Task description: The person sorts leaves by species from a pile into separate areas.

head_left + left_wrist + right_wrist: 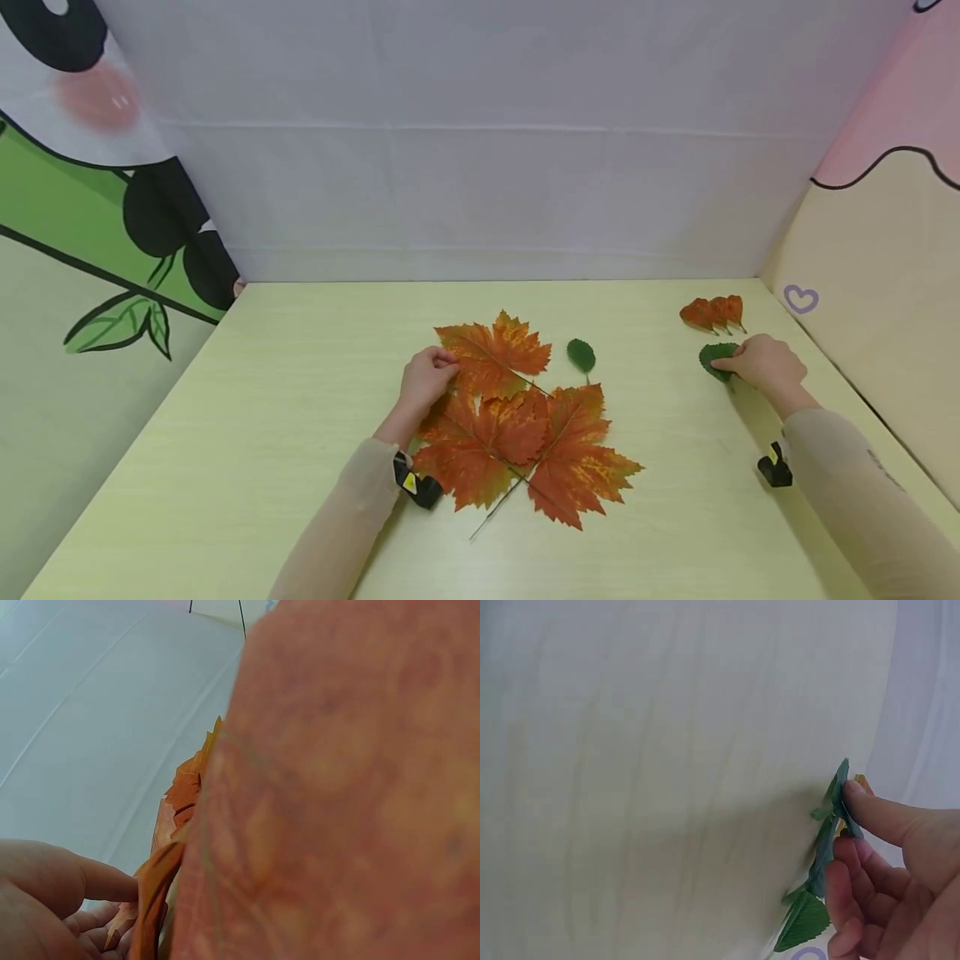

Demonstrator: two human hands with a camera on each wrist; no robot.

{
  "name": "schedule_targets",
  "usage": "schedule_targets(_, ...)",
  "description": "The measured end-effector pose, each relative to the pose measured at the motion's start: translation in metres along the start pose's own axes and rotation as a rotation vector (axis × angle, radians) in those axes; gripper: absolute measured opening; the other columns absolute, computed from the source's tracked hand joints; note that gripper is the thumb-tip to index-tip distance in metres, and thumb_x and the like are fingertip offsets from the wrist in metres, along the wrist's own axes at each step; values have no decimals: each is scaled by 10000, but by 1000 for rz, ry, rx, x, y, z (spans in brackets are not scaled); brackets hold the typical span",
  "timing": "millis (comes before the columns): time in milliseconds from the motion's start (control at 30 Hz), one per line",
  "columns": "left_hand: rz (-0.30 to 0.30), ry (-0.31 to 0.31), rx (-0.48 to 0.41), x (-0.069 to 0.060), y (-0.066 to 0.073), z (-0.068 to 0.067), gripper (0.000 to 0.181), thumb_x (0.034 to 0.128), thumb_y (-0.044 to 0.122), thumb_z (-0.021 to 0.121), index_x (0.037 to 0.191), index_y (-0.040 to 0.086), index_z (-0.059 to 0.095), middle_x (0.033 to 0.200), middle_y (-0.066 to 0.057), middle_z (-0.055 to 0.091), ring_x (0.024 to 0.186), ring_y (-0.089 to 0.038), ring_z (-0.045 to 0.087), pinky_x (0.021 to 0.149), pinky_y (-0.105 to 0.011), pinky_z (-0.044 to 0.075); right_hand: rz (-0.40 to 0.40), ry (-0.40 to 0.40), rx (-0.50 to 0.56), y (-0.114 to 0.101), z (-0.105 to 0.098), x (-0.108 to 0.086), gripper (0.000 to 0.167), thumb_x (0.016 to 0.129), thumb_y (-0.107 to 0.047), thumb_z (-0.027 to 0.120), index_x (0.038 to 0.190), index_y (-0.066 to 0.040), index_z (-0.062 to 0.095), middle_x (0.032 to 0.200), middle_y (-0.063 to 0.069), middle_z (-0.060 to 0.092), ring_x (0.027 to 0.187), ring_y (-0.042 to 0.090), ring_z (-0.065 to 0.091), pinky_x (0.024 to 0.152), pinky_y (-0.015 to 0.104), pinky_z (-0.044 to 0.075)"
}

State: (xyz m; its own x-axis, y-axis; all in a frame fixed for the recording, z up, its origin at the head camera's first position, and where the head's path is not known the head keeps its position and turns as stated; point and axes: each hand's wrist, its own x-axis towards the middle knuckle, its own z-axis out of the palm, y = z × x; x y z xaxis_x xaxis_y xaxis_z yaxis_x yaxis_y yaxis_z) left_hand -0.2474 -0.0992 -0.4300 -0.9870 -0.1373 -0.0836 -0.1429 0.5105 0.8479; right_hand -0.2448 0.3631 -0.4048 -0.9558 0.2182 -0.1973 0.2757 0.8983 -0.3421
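Observation:
My left hand (429,382) is at the left edge of the upper orange autumn leaf (495,354), a lobed leaf with a thin stem. In the left wrist view the thumb and fingers pinch an orange leaf edge (157,889), while a blurred leaf surface fills the right side. Below it, more orange leaves (577,454) overlap on the table. At the right, my right hand (768,367) pinches a green leaf (711,358) between thumb and fingers. The right wrist view shows another green leaf (804,924) just below that hand.
A single small green leaf (581,355) lies right of the upper orange leaf. Three small reddish-brown leaves (714,313) lie in an overlapping row near the back right corner. The pale table (225,467) meets a grey-white wall (480,200) behind and a printed panel (885,333) at right.

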Motion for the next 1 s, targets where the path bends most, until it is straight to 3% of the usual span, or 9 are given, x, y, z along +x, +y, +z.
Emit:
schedule_targets(200,2,-13,7,-1,0,-2,132,859,134,606,961,50,615,859,-92,610,746,-211,547,652,-285,438,21,5,-29,-3,-1,-1,399,760,-480,650,725,-90,578,645,45,515,613,222,485,540,368,377)
schedule_targets(367,14,-6,18,-2,0,-3,131,862,126,602,967,50,617,857,-95,616,751,-215,556,659,-299,441,3,59,-57,-10,-4,-1,345,764,-400,671,710,-69,594,638,69,529,602,225,485,524,369,377)
schedule_targets(567,12,-2,25,-2,2,-3,137,865,134,600,974,54,619,869,-95,616,767,-221,560,678,-311,445,-18,80,-76,-20,-11,-1,294,784,-341,656,779,-48,632,703,116,589,647,274,535,533,397,382)
schedule_targets(767,11,0,26,-2,3,-4,137,865,133,597,973,51,617,875,-100,615,759,-219,557,657,-294,440,-84,100,-65,-40,-4,-3,283,810,-326,624,861,-47,624,808,145,616,681,304,561,530,412,396)
schedule_targets(1000,8,-6,27,-3,3,-4,137,867,131,596,974,48,615,874,-99,609,765,-221,554,666,-299,440,-147,52,-30,-66,10,-4,312,820,-348,617,916,-51,615,880,125,632,689,245,554,517,358,396)
